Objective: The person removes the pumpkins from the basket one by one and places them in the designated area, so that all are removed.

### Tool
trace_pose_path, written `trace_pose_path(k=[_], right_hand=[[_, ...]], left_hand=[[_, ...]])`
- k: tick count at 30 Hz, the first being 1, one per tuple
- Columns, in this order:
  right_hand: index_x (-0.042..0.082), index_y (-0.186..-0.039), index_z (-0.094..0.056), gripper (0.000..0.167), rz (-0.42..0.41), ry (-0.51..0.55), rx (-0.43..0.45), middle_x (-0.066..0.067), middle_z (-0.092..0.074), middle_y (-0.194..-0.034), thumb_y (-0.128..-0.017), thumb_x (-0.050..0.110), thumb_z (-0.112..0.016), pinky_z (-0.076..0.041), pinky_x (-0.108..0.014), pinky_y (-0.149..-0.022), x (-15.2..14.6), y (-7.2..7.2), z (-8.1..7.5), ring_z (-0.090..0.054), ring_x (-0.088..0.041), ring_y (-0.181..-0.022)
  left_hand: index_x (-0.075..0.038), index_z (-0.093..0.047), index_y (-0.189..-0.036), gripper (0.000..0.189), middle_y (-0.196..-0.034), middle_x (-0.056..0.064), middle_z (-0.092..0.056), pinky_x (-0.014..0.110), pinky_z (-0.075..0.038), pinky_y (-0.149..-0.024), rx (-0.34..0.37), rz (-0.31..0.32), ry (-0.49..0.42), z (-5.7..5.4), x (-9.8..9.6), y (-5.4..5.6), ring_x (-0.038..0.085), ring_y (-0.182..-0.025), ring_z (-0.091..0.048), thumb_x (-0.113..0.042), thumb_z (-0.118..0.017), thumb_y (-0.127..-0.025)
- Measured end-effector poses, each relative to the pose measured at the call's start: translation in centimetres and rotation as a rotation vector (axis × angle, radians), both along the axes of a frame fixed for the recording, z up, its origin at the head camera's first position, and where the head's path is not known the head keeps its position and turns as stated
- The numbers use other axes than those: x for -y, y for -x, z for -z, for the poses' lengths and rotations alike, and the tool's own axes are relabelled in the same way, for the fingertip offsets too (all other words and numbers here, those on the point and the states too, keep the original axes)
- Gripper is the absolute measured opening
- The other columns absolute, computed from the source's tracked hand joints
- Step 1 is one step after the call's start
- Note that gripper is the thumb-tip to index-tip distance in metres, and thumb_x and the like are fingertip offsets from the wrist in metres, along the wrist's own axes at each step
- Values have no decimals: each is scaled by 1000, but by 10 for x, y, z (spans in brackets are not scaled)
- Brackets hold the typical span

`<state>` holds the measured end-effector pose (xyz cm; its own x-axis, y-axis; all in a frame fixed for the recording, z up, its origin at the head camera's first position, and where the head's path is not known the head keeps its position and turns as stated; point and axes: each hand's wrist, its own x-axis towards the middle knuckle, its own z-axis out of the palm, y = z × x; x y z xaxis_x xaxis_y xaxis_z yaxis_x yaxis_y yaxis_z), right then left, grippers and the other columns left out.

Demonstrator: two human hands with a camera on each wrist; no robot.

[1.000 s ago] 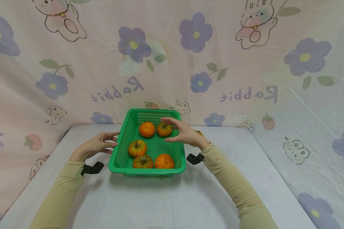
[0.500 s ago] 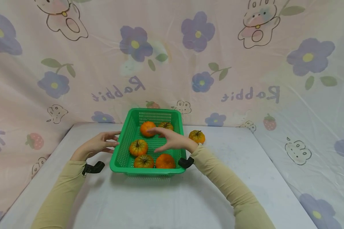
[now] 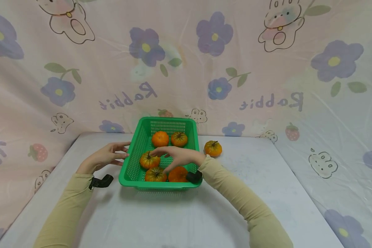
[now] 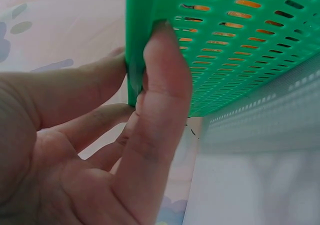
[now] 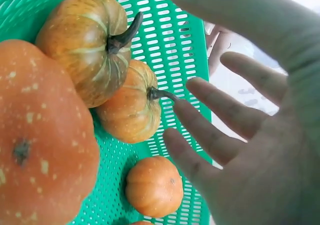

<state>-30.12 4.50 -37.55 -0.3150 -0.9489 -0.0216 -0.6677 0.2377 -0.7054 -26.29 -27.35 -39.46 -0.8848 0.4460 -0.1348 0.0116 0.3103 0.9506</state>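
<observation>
A green plastic basket (image 3: 161, 185) with slotted walls holds several small pumpkins. My left hand (image 3: 106, 156) holds its left rim; the left wrist view shows the rim between the thumb and a finger laid against the slotted wall (image 4: 260, 40). Over the basket, my right hand (image 3: 179, 156) hovers palm down with fingers spread, holding nothing. Nearest to it are a yellow-green striped pumpkin (image 3: 155, 175), an orange pumpkin (image 3: 177, 175) and a striped one at the left (image 3: 145, 162). In the right wrist view, the fingertips are close to a pumpkin's curved stem (image 5: 162, 94).
Two more pumpkins sit at the back of the basket, a plain orange one (image 3: 160, 139) and a striped one (image 3: 179, 139). One striped pumpkin (image 3: 213, 148) lies outside on the white table (image 3: 251, 165), right of the basket. A printed curtain (image 3: 179, 75) hangs behind.
My right hand has moved from the basket's back right toward the front and left, over the nearer pumpkins, uncovering the back right one and the one outside. My left hand stays at the rim.
</observation>
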Motion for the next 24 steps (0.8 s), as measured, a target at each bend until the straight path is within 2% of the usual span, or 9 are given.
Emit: trace_pose_path(k=[4,11,24], right_hand=[[5,-144,-39,74,-7,-56,14,-10,-41,-145,-82,14,-78,-35,-42,-107,6,-1,0,-40,-28,-130],[10,-144,-40,73,-29,-160,30,-7,-46,-141,-82,14,-78,-35,-38,-107,15,-3,-1,-44,-22,-127],[9,-142,-43,71,-21,-283,82,-5,-48,-138,-81,11,-79,-35,-38,-107,25,-4,-2,-45,-19,-126]], left_hand=[[-1,-17,-152,69,-132,31,-38,41,-55,-81,2,-2,2,0,1,0,28,-98,-60,-9,-58,-97],[-1,-17,-152,68,-133,32,-36,41,-55,-81,-3,-3,14,-1,1,0,28,-100,-58,-8,-56,-98],[-1,-17,-152,68,-133,32,-36,41,-55,-81,-6,3,12,1,1,2,28,-100,-59,-9,-57,-97]])
